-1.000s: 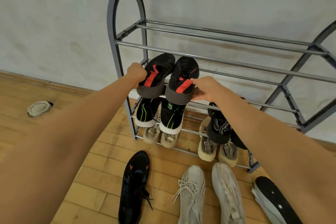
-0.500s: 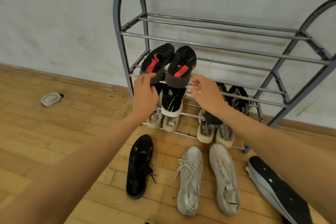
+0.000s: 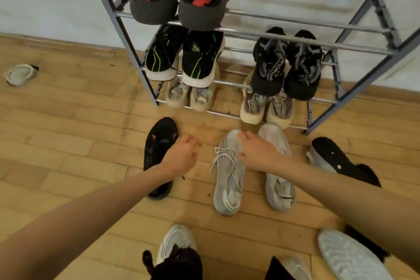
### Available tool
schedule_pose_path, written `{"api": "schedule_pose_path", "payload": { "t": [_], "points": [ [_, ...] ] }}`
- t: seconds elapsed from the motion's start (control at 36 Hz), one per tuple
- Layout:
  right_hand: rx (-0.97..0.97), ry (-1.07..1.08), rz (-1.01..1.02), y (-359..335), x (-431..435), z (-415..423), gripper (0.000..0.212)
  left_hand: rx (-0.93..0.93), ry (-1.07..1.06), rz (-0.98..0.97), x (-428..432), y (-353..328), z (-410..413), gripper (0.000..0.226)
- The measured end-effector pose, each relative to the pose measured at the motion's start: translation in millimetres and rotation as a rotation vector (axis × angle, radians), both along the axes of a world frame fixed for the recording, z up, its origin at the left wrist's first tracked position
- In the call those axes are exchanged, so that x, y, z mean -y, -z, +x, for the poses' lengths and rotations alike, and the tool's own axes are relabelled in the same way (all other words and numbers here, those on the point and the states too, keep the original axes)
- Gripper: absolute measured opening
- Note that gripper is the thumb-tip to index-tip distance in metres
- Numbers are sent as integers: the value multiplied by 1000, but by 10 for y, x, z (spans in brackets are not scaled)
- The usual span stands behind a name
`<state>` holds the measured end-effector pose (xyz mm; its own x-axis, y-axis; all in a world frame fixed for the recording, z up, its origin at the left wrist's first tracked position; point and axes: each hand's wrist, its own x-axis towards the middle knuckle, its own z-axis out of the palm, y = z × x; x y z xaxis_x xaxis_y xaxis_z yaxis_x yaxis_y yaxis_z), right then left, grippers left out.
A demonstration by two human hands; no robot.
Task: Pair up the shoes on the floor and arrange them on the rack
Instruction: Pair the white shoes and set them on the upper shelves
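Nearby, one black shoe point(image 3: 159, 141) lies left of the grey pair point(image 3: 229, 188).

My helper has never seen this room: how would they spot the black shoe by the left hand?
Go to the metal shoe rack, then the floor before its left leg. The black shoe lies there, partly under the left hand. Unlike the pale grey pair beside it, it is black with small pink marks.

Left hand point(image 3: 179, 158) and right hand point(image 3: 261, 154) released the red-black pair point(image 3: 202, 4) and dropped toward the floor point(image 3: 68, 143).
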<state>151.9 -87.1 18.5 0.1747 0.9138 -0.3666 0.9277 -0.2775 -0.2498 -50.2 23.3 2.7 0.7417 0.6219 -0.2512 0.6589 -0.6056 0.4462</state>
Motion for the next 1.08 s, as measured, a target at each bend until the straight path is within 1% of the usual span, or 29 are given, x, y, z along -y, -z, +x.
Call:
{"api": "schedule_pose_path", "payload": {
  "t": [0.06, 0.11, 0.17, 0.19, 0.25, 0.31, 0.36, 0.44, 0.58, 0.64, 0.67, 0.75, 0.81, 0.89, 0.97, 1.08],
  "points": [
    [20, 28, -66, 203, 56, 29, 49, -80, -37, -134, 57, 183, 36, 36],
    [35, 70, -116, 372, 125, 68, 50, -155, -114, -270, 141, 355, 122, 44],
    [59, 108, -126, 506, 210, 120, 49, -221, -186, -387, 237, 496, 233, 53],
    [70, 124, -121, 561, 259, 151, 47, -240, -202, -440, 286, 554, 284, 52],
    [86, 133, -110, 651, 365, 208, 45, -228, -239, -561, 397, 652, 370, 46],
    [72, 126, -96, 714, 474, 250, 45, -178, -318, -655, 513, 740, 438, 61],
    [60, 121, -59, 757, 589, 269, 46, -154, -359, -644, 614, 788, 503, 74],
    [50, 179, 41, 809, 763, 256, 52, -128, -419, -626, 681, 834, 563, 76],
    [-64, 537, 286, 849, 1014, 372, 57, -40, -485, -700, 708, 858, 565, 62],
    [-146, 712, 287, 855, 1082, 500, 57, 6, -504, -735, 740, 856, 567, 55],
    [-203, 805, 245, 859, 1104, 570, 58, 30, -527, -764, 759, 855, 570, 52],
    [-427, 1049, -22, 887, 1150, 760, 66, 110, -623, -849, 819, 879, 612, 47],
    [-619, 1135, -145, 882, 1181, 810, 61, 148, -664, -846, 851, 895, 661, 48],
    [-740, 1116, -213, 855, 1255, 830, 51, 177, -668, -777, 854, 907, 731, 49],
    [-859, 1082, -266, 786, 1324, 823, 37, 177, -662, -763, 848, 908, 769, 47],
    [-942, 1100, -244, 741, 1392, 833, 31, 199, -703, -773, 864, 900, 773, 49]
  ]
}}
